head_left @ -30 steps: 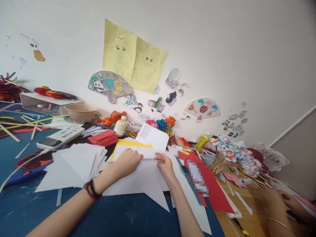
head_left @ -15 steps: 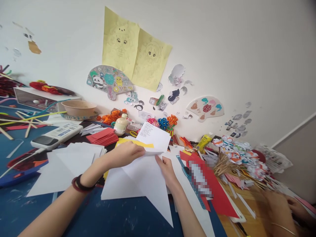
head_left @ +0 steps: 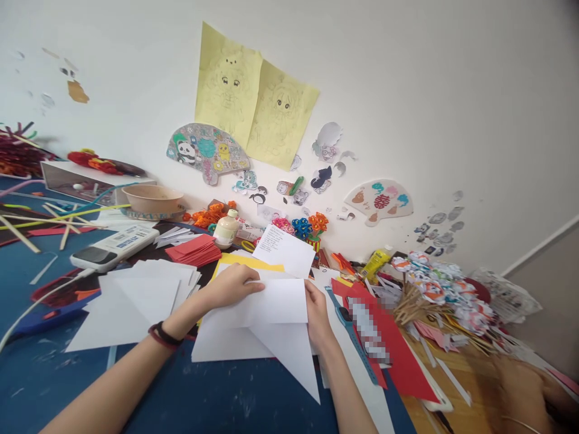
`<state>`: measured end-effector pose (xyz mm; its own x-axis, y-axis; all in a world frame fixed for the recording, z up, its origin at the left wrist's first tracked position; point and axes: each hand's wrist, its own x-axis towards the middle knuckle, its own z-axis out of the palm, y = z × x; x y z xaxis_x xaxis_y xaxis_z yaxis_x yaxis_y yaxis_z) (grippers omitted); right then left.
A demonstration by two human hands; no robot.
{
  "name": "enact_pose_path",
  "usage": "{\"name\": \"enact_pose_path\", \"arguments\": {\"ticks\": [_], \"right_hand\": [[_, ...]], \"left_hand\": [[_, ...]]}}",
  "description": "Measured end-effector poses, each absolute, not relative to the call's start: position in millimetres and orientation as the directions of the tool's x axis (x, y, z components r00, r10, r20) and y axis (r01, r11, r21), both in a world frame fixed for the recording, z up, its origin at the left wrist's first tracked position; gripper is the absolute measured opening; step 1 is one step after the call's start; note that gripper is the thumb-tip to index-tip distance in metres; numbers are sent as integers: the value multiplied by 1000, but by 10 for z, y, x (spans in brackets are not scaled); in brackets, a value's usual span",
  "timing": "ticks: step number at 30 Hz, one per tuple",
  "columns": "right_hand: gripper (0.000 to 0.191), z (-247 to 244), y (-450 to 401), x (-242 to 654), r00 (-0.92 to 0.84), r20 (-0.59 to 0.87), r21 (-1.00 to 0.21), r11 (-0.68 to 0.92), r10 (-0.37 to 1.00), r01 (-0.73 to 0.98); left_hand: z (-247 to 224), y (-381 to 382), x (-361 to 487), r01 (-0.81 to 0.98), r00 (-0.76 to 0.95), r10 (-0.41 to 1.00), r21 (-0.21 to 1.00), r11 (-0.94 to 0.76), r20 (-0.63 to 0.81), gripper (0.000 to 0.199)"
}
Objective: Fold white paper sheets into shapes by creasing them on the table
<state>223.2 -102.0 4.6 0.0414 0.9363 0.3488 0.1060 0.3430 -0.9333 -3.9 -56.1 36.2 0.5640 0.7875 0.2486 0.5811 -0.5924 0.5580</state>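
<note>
A sheet of white paper lies in front of me, its upper part turned down as a flat flap over the sheets beneath. My left hand is closed at the flap's upper left, thumb and fingers together on the paper. At the flap's right edge, my right hand grips the paper, with some fingertips hidden behind it. More white paper with a pointed corner shows under the flap. Just beyond the hands are a yellow sheet and a white card with handwriting.
White sheets and red paper pieces lie left, near a glue bottle and a white device. At right are a blue watch, red paper, paper flowers on sticks and another person's blurred arm.
The paper's upper part has come down toward me and now lies as a broad flap. My right hand has shifted to its right edge. The view has moved slightly.
</note>
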Motion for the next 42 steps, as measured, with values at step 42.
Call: {"name": "enact_pose_path", "arguments": {"ticks": [42], "right_hand": [[41, -154, -1132, 1388, -651, 356, -116, 722, 671, 682]], "left_hand": [[6, -254, -357, 760, 337, 904, 491, -425, 261, 33]]}}
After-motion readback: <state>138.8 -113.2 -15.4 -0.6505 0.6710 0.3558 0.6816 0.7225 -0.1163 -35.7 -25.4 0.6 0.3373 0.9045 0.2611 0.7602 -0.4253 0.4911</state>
